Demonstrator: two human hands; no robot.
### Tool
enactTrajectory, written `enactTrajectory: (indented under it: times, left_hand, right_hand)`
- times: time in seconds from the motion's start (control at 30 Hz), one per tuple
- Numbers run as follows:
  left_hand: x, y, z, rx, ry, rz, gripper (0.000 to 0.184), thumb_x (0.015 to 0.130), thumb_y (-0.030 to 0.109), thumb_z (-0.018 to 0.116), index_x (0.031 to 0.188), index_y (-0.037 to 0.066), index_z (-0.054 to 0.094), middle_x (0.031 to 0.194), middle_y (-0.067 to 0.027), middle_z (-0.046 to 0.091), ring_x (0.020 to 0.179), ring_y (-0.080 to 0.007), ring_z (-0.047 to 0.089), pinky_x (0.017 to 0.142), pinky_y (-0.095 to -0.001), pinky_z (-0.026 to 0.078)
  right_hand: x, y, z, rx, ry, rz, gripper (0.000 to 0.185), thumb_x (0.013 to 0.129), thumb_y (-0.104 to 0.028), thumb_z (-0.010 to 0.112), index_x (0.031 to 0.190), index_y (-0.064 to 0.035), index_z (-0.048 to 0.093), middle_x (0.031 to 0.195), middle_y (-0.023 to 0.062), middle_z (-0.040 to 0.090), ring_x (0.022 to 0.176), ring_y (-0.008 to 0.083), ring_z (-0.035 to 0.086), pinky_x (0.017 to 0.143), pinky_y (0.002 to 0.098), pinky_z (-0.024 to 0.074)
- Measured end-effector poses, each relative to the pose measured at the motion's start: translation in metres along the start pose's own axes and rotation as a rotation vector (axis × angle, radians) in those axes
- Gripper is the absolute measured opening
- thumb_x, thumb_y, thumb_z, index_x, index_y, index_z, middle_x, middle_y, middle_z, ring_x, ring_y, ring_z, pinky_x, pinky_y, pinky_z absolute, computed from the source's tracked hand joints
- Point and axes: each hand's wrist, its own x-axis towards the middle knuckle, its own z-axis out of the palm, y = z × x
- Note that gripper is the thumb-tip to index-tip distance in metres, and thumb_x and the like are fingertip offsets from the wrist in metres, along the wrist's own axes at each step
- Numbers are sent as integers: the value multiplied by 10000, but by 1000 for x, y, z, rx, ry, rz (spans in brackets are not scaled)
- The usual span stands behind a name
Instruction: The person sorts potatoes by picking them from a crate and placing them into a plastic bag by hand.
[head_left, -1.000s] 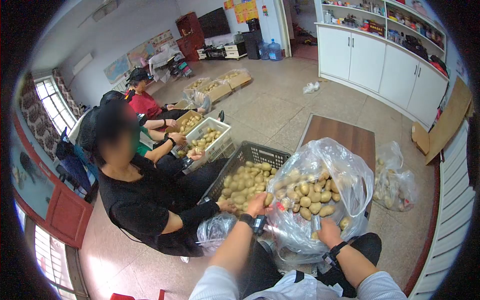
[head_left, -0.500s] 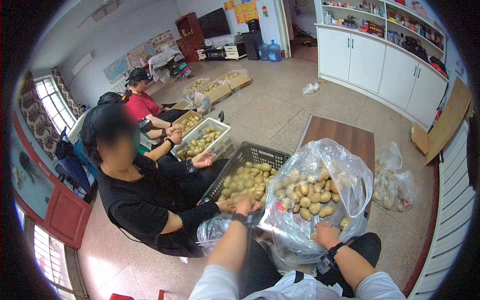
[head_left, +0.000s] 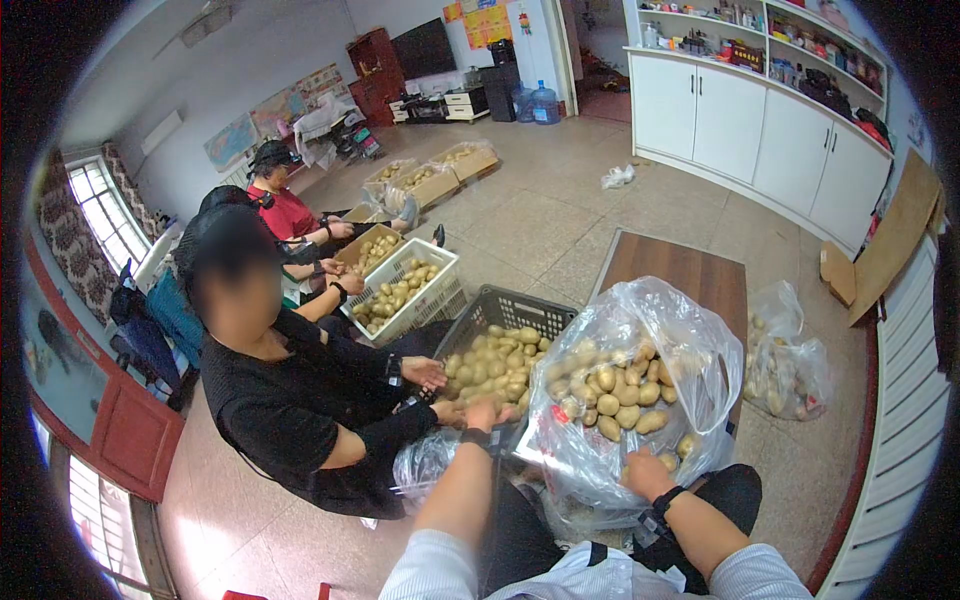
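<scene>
My left hand (head_left: 483, 412) is over the near rim of the dark crate (head_left: 535, 308), close beside a co-worker's hand (head_left: 447, 412). Its fingers are blurred and partly hidden, so I cannot tell what, if anything, they hold. My right hand (head_left: 647, 474) is closed on the near edge of a large clear plastic bag (head_left: 705, 375). Inside this open bag lies a heap of potatoes (head_left: 628, 393). More potatoes (head_left: 500, 362) fill much of the dark crate. The co-worker's other hand (head_left: 425, 373) reaches over the crate's left side.
A brown low table (head_left: 680, 268) stands behind the bag. Bagged goods (head_left: 785, 375) lie on the floor at right. Beyond the dark crate are a white crate (head_left: 440, 290) of potatoes and seated people. White cabinets (head_left: 725, 115) line the far wall.
The co-worker's raised hand has come down and right toward the dark crate's potatoes. My left hand has shifted slightly left. My right hand has moved a little left at the bag's edge.
</scene>
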Motion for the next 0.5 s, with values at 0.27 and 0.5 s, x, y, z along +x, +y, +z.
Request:
enactTrajectory:
  times: [0.27, 0.5]
  left_hand:
    - [2, -17, 15, 96, -128, -35, 363, 722, 454, 673, 697, 91, 674, 760, -151, 660, 756, -359, 633, 665, -477, 484]
    - [4, -14, 9, 88, -252, -132, 440, 743, 516, 653, 725, 79, 702, 747, -147, 666, 753, -341, 644, 668, -460, 482]
  right_hand:
    - [6, 7, 1, 212, 43, 85, 274, 731, -209, 689, 907, -23, 593, 888, 238, 641, 866, 408, 618, 770, 473, 496]
    - [10, 5, -11, 401, 91, 153, 339, 744, -198, 699, 1022, -39, 588, 956, 241, 639, 935, 403, 605, 821, 442, 481]
